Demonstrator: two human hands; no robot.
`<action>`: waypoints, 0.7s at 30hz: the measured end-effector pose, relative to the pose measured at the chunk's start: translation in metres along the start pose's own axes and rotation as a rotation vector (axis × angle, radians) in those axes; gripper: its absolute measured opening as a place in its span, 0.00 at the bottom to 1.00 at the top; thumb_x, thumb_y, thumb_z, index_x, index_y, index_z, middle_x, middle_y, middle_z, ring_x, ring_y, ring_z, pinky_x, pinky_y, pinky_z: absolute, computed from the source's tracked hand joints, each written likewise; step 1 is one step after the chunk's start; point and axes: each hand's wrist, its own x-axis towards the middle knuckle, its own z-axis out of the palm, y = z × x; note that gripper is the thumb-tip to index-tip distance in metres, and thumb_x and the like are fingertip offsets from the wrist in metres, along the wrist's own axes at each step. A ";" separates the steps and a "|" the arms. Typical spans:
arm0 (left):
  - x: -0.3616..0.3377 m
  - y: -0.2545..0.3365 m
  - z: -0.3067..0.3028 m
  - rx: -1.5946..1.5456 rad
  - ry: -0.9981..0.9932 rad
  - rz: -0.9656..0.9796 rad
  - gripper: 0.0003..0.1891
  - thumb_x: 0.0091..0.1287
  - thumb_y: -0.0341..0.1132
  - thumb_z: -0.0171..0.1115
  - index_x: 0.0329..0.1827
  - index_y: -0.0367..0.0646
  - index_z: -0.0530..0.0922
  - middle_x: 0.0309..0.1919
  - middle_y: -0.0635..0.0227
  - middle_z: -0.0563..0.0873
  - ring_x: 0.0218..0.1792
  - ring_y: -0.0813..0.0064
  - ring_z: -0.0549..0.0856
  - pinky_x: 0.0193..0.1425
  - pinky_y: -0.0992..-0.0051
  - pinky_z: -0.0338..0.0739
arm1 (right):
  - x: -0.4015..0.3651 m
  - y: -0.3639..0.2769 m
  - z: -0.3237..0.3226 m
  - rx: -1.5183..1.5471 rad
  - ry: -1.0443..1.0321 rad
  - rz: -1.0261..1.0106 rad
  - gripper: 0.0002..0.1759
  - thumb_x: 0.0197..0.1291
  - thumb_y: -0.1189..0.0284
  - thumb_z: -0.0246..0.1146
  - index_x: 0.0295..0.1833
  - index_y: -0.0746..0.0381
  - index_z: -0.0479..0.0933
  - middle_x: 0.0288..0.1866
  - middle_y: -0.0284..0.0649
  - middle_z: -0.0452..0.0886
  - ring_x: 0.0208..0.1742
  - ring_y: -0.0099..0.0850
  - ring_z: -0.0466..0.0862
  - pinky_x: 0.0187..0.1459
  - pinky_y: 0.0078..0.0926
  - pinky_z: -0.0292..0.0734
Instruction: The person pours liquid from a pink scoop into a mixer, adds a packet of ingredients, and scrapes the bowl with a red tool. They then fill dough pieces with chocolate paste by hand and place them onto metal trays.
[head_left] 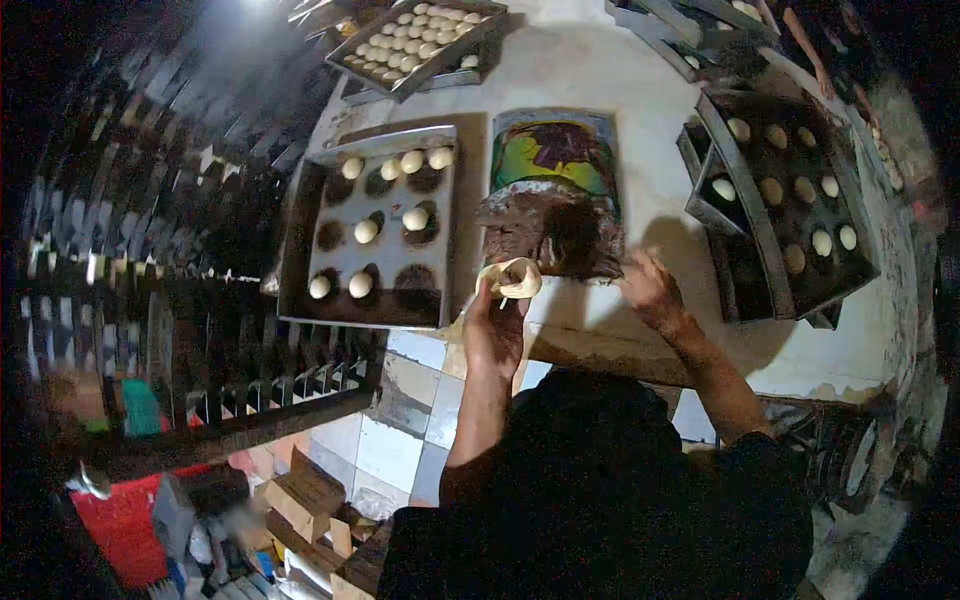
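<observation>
A flattened piece of pale dough [520, 277] rests in my left hand [493, 335], with the fingers wrapped round it from below and a brown hollow or filling showing in its middle. Straight ahead lies an opened, colourful plastic bag [553, 150] with a mass of dark brown paste [525, 228] spread over its near half. At the paste's right corner is my right hand [655, 292], its fingers curled together and slightly blurred. I cannot tell what those fingers hold.
A square metal tray [450, 240] with several dough balls stands left of the bag. Farther back is a fuller tray [400, 92] of dough balls. Stacked dark trays [770, 255] sit to the right. Cardboard boxes [300, 495] and a red container [120, 525] are on the floor.
</observation>
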 end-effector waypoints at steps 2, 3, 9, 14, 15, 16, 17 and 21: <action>-0.017 0.013 -0.008 0.040 -0.065 0.034 0.20 0.73 0.38 0.54 0.65 0.39 0.70 0.58 0.59 0.78 0.61 0.63 0.76 0.69 0.65 0.70 | 0.023 -0.068 -0.019 0.108 0.187 -0.156 0.15 0.60 0.73 0.63 0.53 0.64 0.81 0.48 0.50 0.76 0.42 0.48 0.82 0.40 0.36 0.79; -0.026 0.017 -0.012 0.074 -0.085 0.057 0.21 0.72 0.37 0.54 0.65 0.39 0.69 0.58 0.60 0.78 0.62 0.64 0.76 0.69 0.66 0.69 | 0.033 -0.093 -0.018 0.277 0.132 -0.257 0.15 0.61 0.71 0.65 0.51 0.67 0.81 0.58 0.52 0.72 0.45 0.43 0.84 0.42 0.33 0.81; -0.103 0.049 -0.037 1.369 -0.055 0.916 0.37 0.71 0.30 0.50 0.77 0.35 0.41 0.72 0.46 0.55 0.70 0.58 0.63 0.71 0.63 0.59 | 0.037 -0.292 -0.049 0.537 0.144 -0.209 0.17 0.56 0.72 0.68 0.48 0.71 0.78 0.50 0.46 0.76 0.43 0.39 0.84 0.42 0.29 0.81; -0.183 0.108 -0.052 0.398 -0.139 0.742 0.37 0.69 0.31 0.56 0.77 0.35 0.48 0.65 0.55 0.68 0.62 0.66 0.71 0.65 0.69 0.67 | 0.018 -0.361 -0.044 0.533 0.339 -0.588 0.13 0.51 0.79 0.70 0.43 0.71 0.81 0.44 0.45 0.81 0.41 0.34 0.83 0.40 0.31 0.80; -0.191 0.120 -0.067 0.459 -0.166 0.778 0.30 0.68 0.34 0.59 0.70 0.35 0.58 0.63 0.55 0.69 0.62 0.66 0.71 0.65 0.68 0.66 | 0.014 -0.368 -0.041 0.579 0.282 -0.652 0.14 0.47 0.78 0.73 0.41 0.70 0.82 0.41 0.44 0.82 0.38 0.34 0.84 0.38 0.29 0.80; -0.198 0.131 -0.082 0.521 -0.193 0.813 0.25 0.66 0.36 0.61 0.63 0.35 0.68 0.61 0.55 0.70 0.61 0.65 0.72 0.65 0.67 0.66 | 0.010 -0.377 -0.041 0.618 0.219 -0.624 0.14 0.47 0.78 0.73 0.41 0.69 0.82 0.41 0.44 0.82 0.37 0.33 0.84 0.38 0.28 0.80; -0.203 0.138 -0.095 0.585 -0.220 0.847 0.21 0.64 0.39 0.63 0.56 0.35 0.78 0.59 0.55 0.72 0.60 0.65 0.72 0.65 0.66 0.66 | 0.007 -0.385 -0.044 0.655 0.155 -0.595 0.14 0.47 0.77 0.73 0.41 0.69 0.82 0.40 0.43 0.82 0.36 0.33 0.84 0.38 0.27 0.79; -0.223 0.150 -0.120 0.985 -0.050 1.099 0.15 0.61 0.36 0.66 0.49 0.39 0.80 0.55 0.49 0.77 0.57 0.58 0.77 0.62 0.61 0.71 | -0.001 -0.405 -0.044 1.128 -0.502 -0.002 0.16 0.52 0.74 0.74 0.44 0.70 0.81 0.38 0.39 0.83 0.36 0.23 0.82 0.35 0.23 0.77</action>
